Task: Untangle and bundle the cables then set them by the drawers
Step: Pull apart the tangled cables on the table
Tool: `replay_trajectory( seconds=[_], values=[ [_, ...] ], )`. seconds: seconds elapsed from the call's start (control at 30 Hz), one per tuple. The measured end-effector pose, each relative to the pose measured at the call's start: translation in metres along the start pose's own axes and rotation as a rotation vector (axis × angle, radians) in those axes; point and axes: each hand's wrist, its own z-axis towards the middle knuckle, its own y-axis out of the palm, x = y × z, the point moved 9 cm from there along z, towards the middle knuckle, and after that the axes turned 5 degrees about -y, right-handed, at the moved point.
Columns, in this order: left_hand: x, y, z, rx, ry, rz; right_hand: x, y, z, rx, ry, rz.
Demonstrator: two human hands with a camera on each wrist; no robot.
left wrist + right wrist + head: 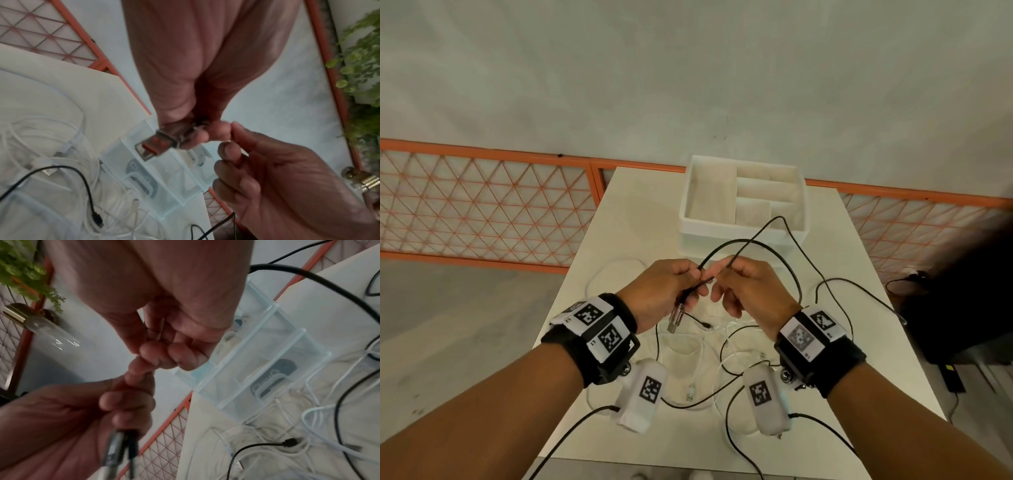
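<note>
black cable runs between the two hands above the middle of the table, arching up in a loop toward the drawers before dropping to the right side of the tabletop. the left hand has its fingers curled round a stretch of it, and the metal usb plug hangs just below that hand; in the left wrist view the plug's orange tongue shows at the fingertips. the right hand pinches the same cable between thumb and forefinger, just beside the left hand, the other fingers loosely curled. the hands nearly touch, and both are held clear of the table.

under them lies a loose tangle of white cables spread over the near half of the table, with a second thin black cable and its small plug lying across them. the drawers, a clear plastic organiser with several compartments on top, stand at the far edge of the table, apart from the tangle. both wrists wear black bands with square printed markers. behind the table runs an orange-framed lattice fence on a grey floor, and the wrist views catch green foliage off to the side.
</note>
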Motion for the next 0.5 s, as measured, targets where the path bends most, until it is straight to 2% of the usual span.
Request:
replay_trajectory(
  seconds=[0.13, 0.2, 0.27, 0.4, 0.43, 0.5],
  values=[
    [-0.004, -0.017, -0.004, 0.084, -0.051, 0.129, 0.018, -0.038, -0.004, 0.161, 0.036, -0.093],
    [-0.005, -0.035, -0.007, 0.169, -0.061, 0.185, 0.032, -0.056, -0.011, 0.153, 0.06, -0.287],
    [-0.007, -0.05, -0.01, 0.24, -0.064, 0.211, 0.059, -0.053, -0.026, -0.013, 0.112, -0.568],
    [-0.016, -0.057, -0.01, 0.298, -0.079, 0.174, 0.144, -0.006, -0.084, -0.535, 0.301, -1.036],
    [-0.021, -0.054, -0.009, 0.299, -0.09, 0.157, 0.164, 0.0, -0.099, -0.615, 0.36, -1.117],
    [-0.025, -0.049, -0.009, 0.292, -0.102, 0.158, 0.186, 0.007, -0.116, -0.647, 0.446, -1.194]
  ],
)
